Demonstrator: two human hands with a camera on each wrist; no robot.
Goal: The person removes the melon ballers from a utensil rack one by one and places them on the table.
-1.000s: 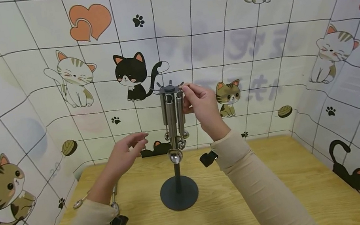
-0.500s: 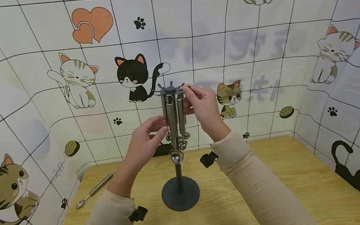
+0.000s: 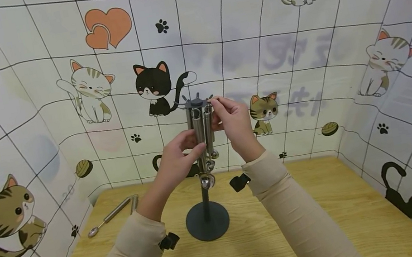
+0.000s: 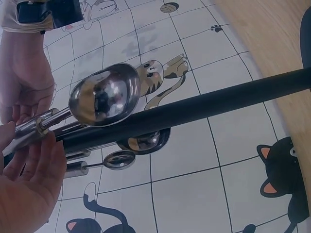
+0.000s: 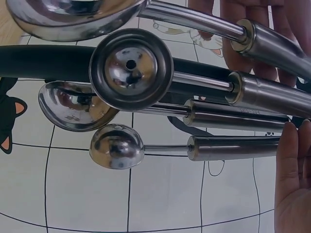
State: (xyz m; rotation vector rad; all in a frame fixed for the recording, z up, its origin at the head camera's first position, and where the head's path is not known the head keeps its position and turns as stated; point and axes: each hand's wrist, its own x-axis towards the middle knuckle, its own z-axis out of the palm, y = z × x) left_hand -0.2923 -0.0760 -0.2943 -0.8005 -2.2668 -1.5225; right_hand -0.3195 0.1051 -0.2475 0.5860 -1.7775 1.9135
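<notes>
A dark utensil stand (image 3: 207, 221) with a round base and a ring of hooks on top holds several steel scoops. My left hand (image 3: 178, 156) holds the handle of the front scoop, whose large round bowl (image 3: 207, 181) hangs below. In the left wrist view, this bowl (image 4: 104, 94) overlaps the black pole (image 4: 209, 107). My right hand (image 3: 235, 123) pinches a hook at the top right of the stand with thumb and forefinger. Beneath the right hand hang smaller scoops, among them a melon baller (image 5: 131, 68) with a hole in its bowl.
On the wooden table (image 3: 290, 233), a steel scoop (image 3: 111, 213) lies at the left. Another steel handle (image 3: 134, 203) beside it is partly hidden by my left forearm. Cat-printed cloth walls (image 3: 274, 20) stand close behind the table and along both sides.
My left hand has moved right and slightly up, from beside the stand to the front scoop's handle, and that scoop shifts a little. My right hand stays at the hook.
</notes>
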